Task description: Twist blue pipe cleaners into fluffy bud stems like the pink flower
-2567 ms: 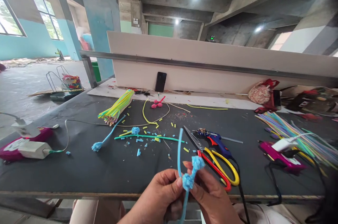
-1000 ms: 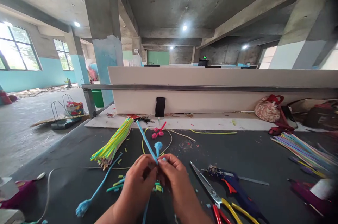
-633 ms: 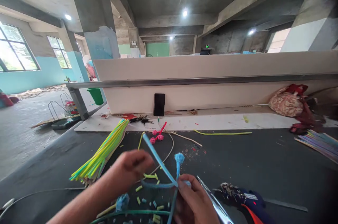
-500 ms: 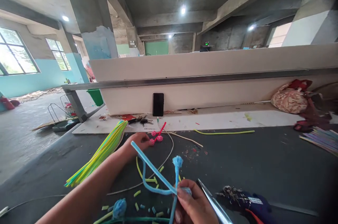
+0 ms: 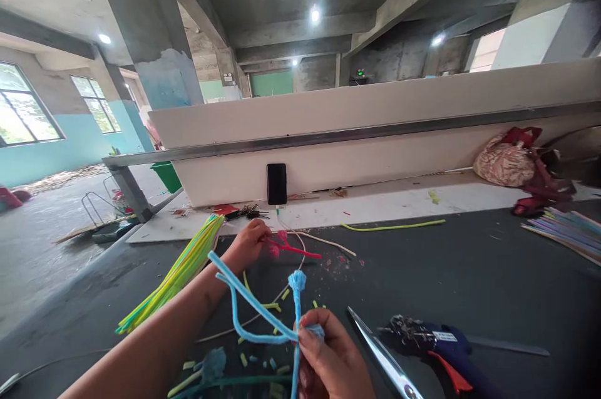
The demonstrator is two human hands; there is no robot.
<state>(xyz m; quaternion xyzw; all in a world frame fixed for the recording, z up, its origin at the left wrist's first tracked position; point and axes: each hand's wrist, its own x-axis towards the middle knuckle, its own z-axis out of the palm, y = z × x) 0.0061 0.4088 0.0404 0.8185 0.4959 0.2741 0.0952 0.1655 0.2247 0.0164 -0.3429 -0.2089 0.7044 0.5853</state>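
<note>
My right hand [image 5: 331, 361] pinches a light blue pipe cleaner [image 5: 256, 308] near the table's front edge. The pipe cleaner is looped, with one fuzzy knotted end [image 5: 297, 280] pointing up and a long end slanting up to the left. My left hand [image 5: 246, 243] is stretched out over the dark table and grips a pink pipe cleaner piece [image 5: 291, 248], lifted slightly off the surface. Small cut bits in blue and yellow lie scattered below both hands.
A bundle of yellow and green pipe cleaners [image 5: 178, 270] lies left. Scissors [image 5: 380, 355] and a blue glue gun [image 5: 436, 349] lie right of my right hand. A black phone [image 5: 277, 183] leans on the white partition. Pastel pipe cleaners [image 5: 568, 230] and a patterned bag [image 5: 504, 164] are far right.
My left hand let go of the blue pipe cleaner, reached forward and took hold of the pink piece, lifting it. My right hand kept the blue one.
</note>
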